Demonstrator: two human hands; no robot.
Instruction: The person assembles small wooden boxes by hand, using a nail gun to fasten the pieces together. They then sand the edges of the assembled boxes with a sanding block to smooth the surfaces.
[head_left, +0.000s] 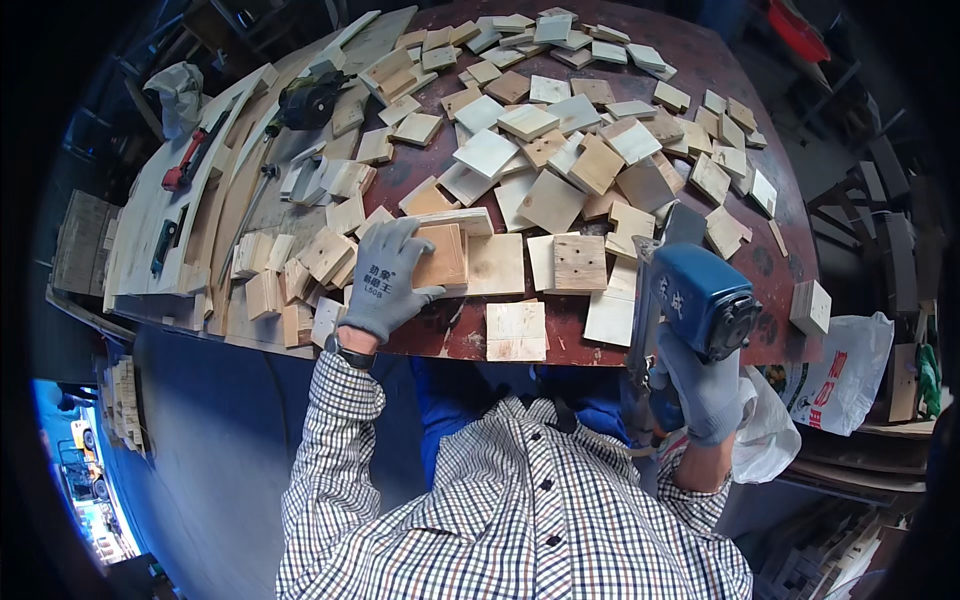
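My gloved left hand [384,283] grips a small wooden block [440,257] near the table's front edge, fingers over its far side and thumb at its near right. Behind that block runs a longer wooden strip [462,217], and a square board [496,264] lies to its right. In my gloved right hand [700,392] is a blue nail gun [697,297] with a black cap, held at the front right edge. My palm hides part of its handle. Between the hands sit a block with small holes [579,263] and a pale square block [516,331].
Loose wooden pieces [550,200] heap across the dark red table [400,180]. Long boards [150,230] lie at left with a red-handled tool [183,172] and a black tool [310,98]. A lone block [810,307] stands near the right edge, beside a white plastic bag [845,375].
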